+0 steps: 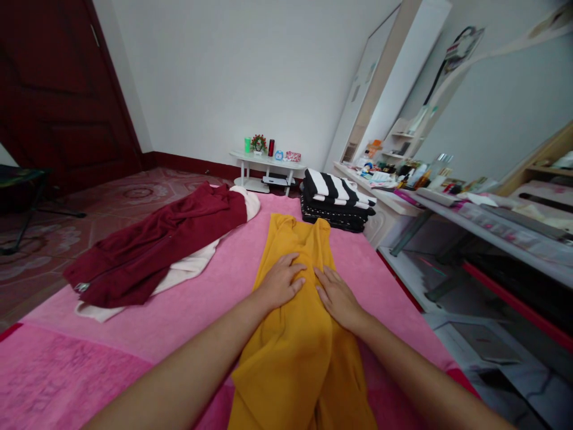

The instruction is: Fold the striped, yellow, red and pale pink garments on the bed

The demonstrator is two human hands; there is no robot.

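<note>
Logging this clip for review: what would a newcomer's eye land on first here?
The yellow garment stretched lengthwise down the middle of the pink blanket, with the left hand and right hand pressed flat on it side by side. Next, the dark red garment lying to the left, and the striped folded stack at the far edge.

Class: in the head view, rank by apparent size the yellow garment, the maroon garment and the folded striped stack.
1. yellow garment, though it lies nearest the camera
2. maroon garment
3. folded striped stack, farthest away

Both hands rest on the yellow garment.
</note>
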